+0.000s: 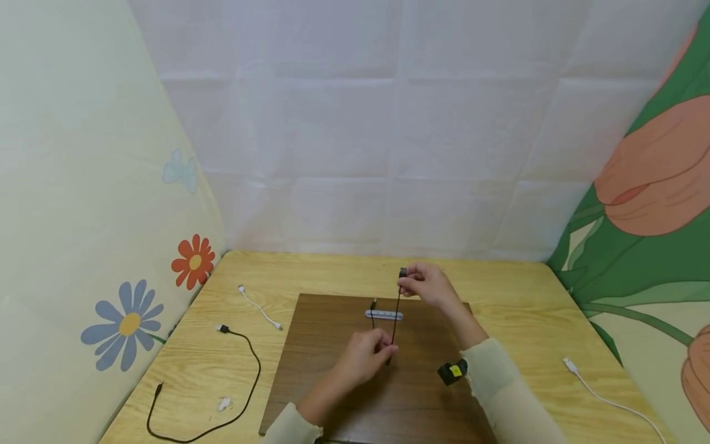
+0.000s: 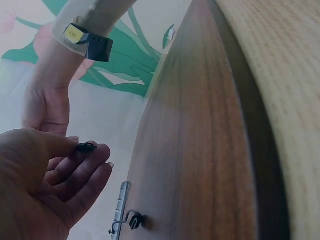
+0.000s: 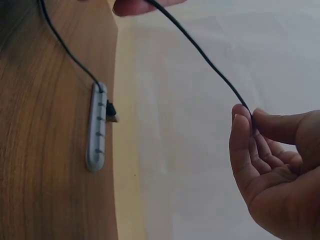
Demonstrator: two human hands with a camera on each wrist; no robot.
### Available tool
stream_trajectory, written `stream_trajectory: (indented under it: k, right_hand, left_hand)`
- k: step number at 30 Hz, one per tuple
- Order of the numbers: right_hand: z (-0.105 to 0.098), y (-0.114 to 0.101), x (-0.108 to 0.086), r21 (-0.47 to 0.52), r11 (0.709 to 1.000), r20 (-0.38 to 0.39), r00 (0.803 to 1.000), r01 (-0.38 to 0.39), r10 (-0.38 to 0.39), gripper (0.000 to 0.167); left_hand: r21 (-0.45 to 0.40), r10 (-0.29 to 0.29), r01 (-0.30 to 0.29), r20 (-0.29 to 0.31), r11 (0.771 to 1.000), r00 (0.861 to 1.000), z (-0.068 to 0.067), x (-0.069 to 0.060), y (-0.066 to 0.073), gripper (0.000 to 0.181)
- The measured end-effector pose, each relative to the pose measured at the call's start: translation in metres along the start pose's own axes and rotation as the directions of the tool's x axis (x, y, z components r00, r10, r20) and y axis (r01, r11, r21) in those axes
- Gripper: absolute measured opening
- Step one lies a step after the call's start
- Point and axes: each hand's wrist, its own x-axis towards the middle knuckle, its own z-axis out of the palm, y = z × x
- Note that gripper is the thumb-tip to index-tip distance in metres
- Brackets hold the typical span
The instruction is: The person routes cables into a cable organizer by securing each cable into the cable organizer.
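My right hand (image 1: 428, 285) is raised over the far edge of the brown board and pinches a black cable (image 3: 200, 52) between thumb and fingertips. A dark end piece (image 1: 403, 272) shows at those fingers in the head view. Lower and closer, my left hand (image 1: 363, 356) pinches the black cable too, and the stretch between the hands runs nearly straight. On the board lies a grey slotted cable holder (image 3: 95, 130). A black cable strand sits in its end slot, with a black plug (image 3: 111, 110) just past it. Whether both strands are one cable, I cannot tell.
The brown board (image 1: 327, 370) lies on a light wooden table (image 1: 521, 296). To the left are a short white cable (image 1: 259, 307), a longer black cable (image 1: 257, 370) and a small white item (image 1: 224, 404). Another white cable (image 1: 601, 398) lies at the right.
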Motion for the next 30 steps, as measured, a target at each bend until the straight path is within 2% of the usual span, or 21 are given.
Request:
stream_trajectory:
  k: [8, 12, 15, 18, 21, 23, 27, 30]
  right_hand:
    - [0.0, 0.014, 0.006, -0.061, 0.998, 0.064, 0.998, 0.016, -0.012, 0.018]
    - [0.002, 0.021, 0.008, -0.081, 0.996, 0.077, 0.997, 0.033, -0.026, 0.019]
    - [0.007, 0.025, 0.01, -0.078, 0.996, 0.078, 0.996, 0.037, -0.031, 0.018]
    - [0.013, 0.029, 0.014, -0.096, 0.995, 0.077, 0.997, 0.031, -0.023, 0.018]
    - [0.022, 0.033, 0.017, -0.132, 0.991, 0.07, 0.997, -0.01, 0.019, 0.017]
    - [0.027, 0.036, 0.02, -0.158, 0.987, 0.067, 0.997, -0.037, 0.048, 0.017]
    - [0.038, 0.04, 0.024, -0.162, 0.985, 0.061, 0.995, -0.064, 0.075, 0.019]
    - [0.043, 0.042, 0.025, -0.142, 0.986, 0.05, 0.995, -0.082, 0.09, 0.019]
  left_hand:
    - [0.096, -0.016, 0.015, 0.013, 0.995, 1.0, -0.002, -0.006, 0.003, 0.011]
    - [0.173, -0.028, 0.025, 0.016, 0.985, 0.999, -0.003, -0.009, 0.005, 0.012]
    - [0.277, -0.01, 0.008, 0.003, 0.961, 1.0, -0.002, -0.009, 0.006, 0.015]
    - [0.389, 0.019, -0.011, -0.016, 0.921, 1.0, -0.001, -0.009, 0.006, 0.019]
    - [0.477, 0.034, -0.022, -0.016, 0.878, 0.999, 0.0, -0.009, 0.006, 0.022]
    - [0.509, 0.027, -0.021, -0.004, 0.861, 1.0, 0.0, -0.009, 0.006, 0.023]
    - [0.539, 0.003, -0.009, 0.011, 0.842, 1.0, -0.001, -0.01, 0.006, 0.025]
    - [0.541, -0.018, 0.005, 0.018, 0.841, 1.0, -0.001, -0.009, 0.007, 0.026]
